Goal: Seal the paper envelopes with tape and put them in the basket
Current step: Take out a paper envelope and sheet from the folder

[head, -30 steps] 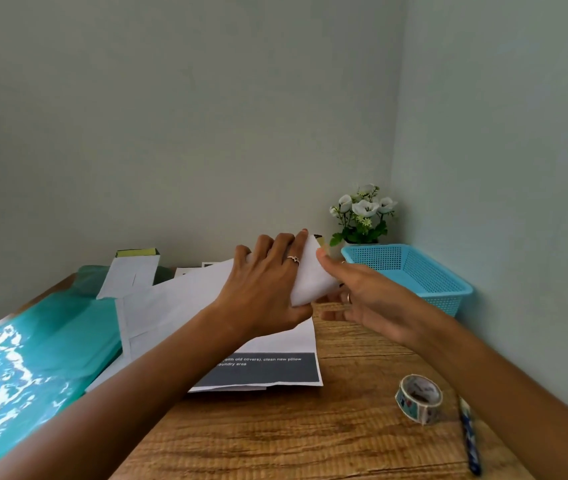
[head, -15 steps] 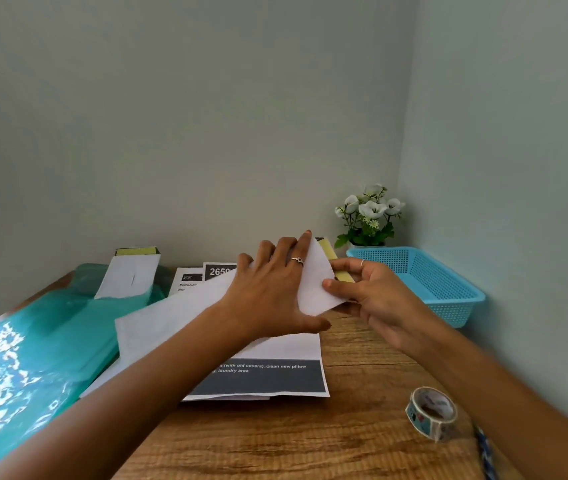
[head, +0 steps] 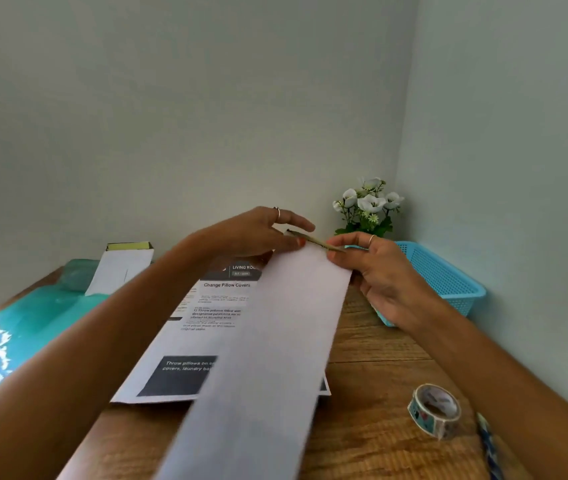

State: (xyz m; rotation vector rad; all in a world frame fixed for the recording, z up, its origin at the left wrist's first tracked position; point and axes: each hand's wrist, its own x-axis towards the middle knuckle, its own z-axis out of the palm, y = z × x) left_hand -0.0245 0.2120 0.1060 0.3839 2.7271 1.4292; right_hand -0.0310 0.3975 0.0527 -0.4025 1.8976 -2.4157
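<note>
White paper envelope (head: pixel 275 358) now swung lengthwise, lifted off the printed sheet (head: pixel 206 306) at mid-tabletop; far end pinched by right hand (head: pixel 379 271), left hand (head: pixel 258 233) fingers spread loosely at flap. Tape roll (head: pixel 435 408) untouched nr right edge, basket (head: pixel 448 282) in far-right corner: sealing not yet begun.

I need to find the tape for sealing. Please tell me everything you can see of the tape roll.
The tape roll lies on the wooden table at the lower right, tilted so its hollow centre faces the camera. Its outer band is light blue with small coloured prints; the inner ring looks pale, like card. No hand touches it. It sits below the right forearm, close to a blue patterned pen on its right; whether they touch is unclear.
</note>
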